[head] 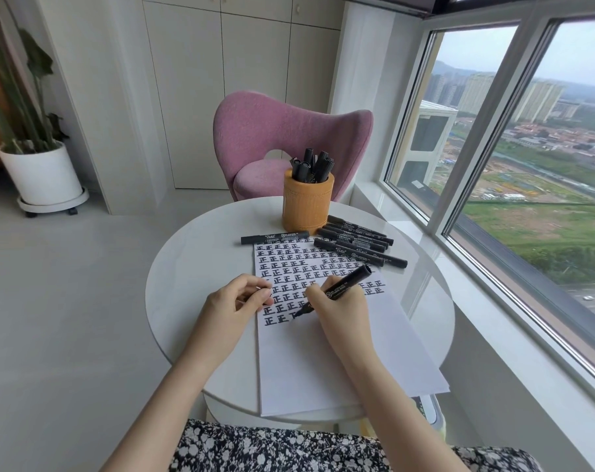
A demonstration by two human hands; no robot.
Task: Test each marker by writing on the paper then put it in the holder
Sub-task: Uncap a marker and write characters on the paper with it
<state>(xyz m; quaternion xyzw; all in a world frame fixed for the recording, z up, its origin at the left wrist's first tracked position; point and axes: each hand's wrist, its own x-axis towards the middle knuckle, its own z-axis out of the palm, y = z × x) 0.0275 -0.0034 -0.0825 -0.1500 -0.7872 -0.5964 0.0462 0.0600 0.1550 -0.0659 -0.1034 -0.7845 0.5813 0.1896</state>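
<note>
Beside left hand (245, 298) at paper's (323, 362) edge, right hand (342, 306) grips marker (338, 288).

white paper sheet (323, 352) is bearing black character rows | ribbed orange cylindrical holder (307, 207) beyond it is showing black plastic markers (311, 166)

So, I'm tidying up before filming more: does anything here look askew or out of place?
Mostly the paper: it sits turned on the round table and its near right corner hangs past the rim. One marker lies alone at the paper's far edge, apart from the loose markers beside the holder. No spills or damage.
</note>
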